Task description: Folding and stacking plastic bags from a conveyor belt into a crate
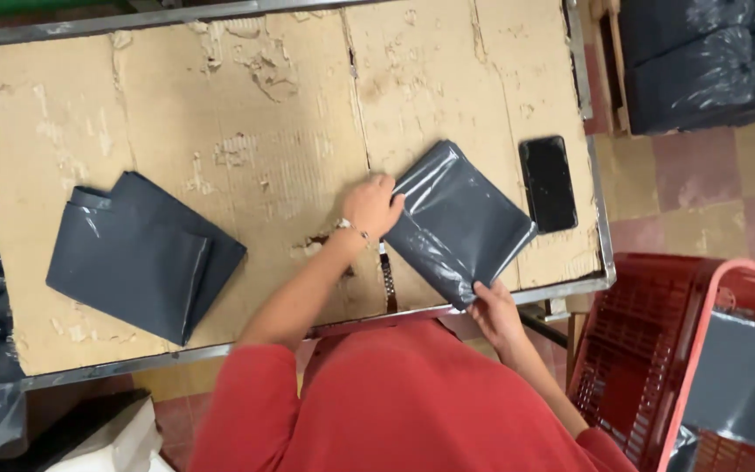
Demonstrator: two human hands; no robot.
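While the red-sleeved arms reach out from the bottom of the view, the right hand (495, 313) sits nearest, pinching the near corner of a grey mailer (458, 223) between thumb and fingers at the table's front edge. The left hand (370, 205) lies further in, fingers curled and pressed down on the mailer's left edge, a thin bracelet (353, 229) at the wrist. The mailer rests on the right part of the table (246, 131), tilted diagonally, one corner just over the metal rim.

To handle it well, it seems best to keep the left hand flat as an anchor and let the right draw the film taut, since slick plastic like this slides and creases easily; pressing air out toward an open side should help it lie flat.

The mailer is glossy, thin film, wrinkled, with bright highlights. Just beyond it, a black phone (548, 183) lies flat, close but apart. Further left, well apart, a stack of mailers (137, 253) in the same grey looks smoother and squarer. The tabletop is worn cardboard, its skin torn to show corrugation, framed in steel.

To the right, on the floor, red plastic baskets (657, 350) hold more grey film. Farthest off, dark bundles (701, 61) sit at the upper right.
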